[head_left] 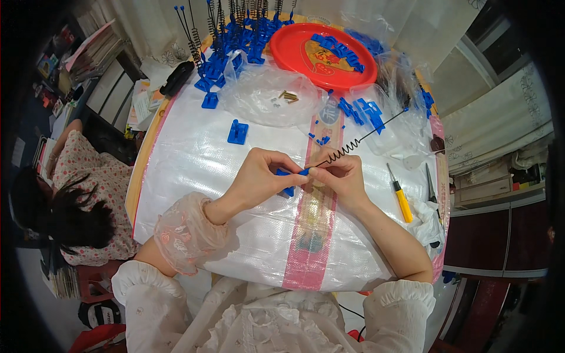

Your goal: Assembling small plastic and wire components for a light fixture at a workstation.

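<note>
Both my hands meet over the middle of the white covered table. My left hand (259, 175) is closed on a blue plastic base (288, 191), pinching it between thumb and fingers. With thumb and forefinger, my right hand (343, 179) grips the lower end of a black spring wire (344, 152), right where it meets the blue piece. The wire slants up to the right, coiled near my hand, straight farther out, with a small blue tip (406, 109). My fingertips hide the exact joint. Beyond my left hand stands a single blue base (238, 132).
Many blue bases with upright spring wires (235, 44) crowd the far left. A red tray (288, 62) holds blue parts; brass pins (288, 96) lie on a plastic bag (253, 100). At right lies a yellow-handled screwdriver (403, 205). Another person (88, 194) sits to the left.
</note>
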A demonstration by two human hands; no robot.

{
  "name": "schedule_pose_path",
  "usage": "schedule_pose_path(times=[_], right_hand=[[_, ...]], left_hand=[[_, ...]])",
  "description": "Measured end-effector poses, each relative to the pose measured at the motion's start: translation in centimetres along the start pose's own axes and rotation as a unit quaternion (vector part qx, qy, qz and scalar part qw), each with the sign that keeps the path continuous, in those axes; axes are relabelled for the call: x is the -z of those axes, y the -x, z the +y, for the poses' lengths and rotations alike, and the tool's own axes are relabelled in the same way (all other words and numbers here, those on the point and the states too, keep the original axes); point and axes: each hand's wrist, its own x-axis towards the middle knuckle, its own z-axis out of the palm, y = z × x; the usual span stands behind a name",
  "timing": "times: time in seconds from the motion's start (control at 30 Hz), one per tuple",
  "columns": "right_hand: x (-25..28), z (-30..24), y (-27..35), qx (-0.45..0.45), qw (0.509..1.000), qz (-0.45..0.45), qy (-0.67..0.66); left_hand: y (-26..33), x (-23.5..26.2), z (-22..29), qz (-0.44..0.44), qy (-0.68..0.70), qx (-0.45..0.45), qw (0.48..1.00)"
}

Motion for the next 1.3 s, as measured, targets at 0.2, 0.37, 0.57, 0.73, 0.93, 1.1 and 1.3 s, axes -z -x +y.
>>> schedule_pose_path(times=[0.2,0.37,0.57,0.73,0.93,1.1,1.3], right_hand=[[0.21,0.43,-0.01,-0.009,1.0,-0.002,-0.018],[0.25,0.4,0.01,-0.015,1.0,-0.002,-0.016],[0.09,0.16,0.03,-0.017,0.999,0.0,-0.032],[0.07,0.06,0.06,-0.019,1.0,0.007,-0.02],[0.07,0.17,0.1,-0.017,0.999,0.012,-0.024],[0.05,0.11,0.07,-0.014,1.0,0.014,-0.013],[0.41,0.44,-0.01,-0.013,1.0,0.008,-0.014]], left_hand=[[-0.04,-0.07,-0.18,-0.001,0.004,-0.005,1.0],[-0.04,0.18,0.06,-0.013,-0.02,0.02,1.0],[-0.05,0.12,0.08,-0.015,-0.02,0.018,1.0],[-0.04,0.03,-0.08,-0.016,-0.009,0.033,0.999],[-0.05,-0.02,-0.07,-0.019,-0.015,0.028,0.999],[0.02,-0.04,-0.02,-0.018,-0.019,0.022,0.999],[-0.01,0.0,0.04,-0.024,-0.035,0.017,0.999]])
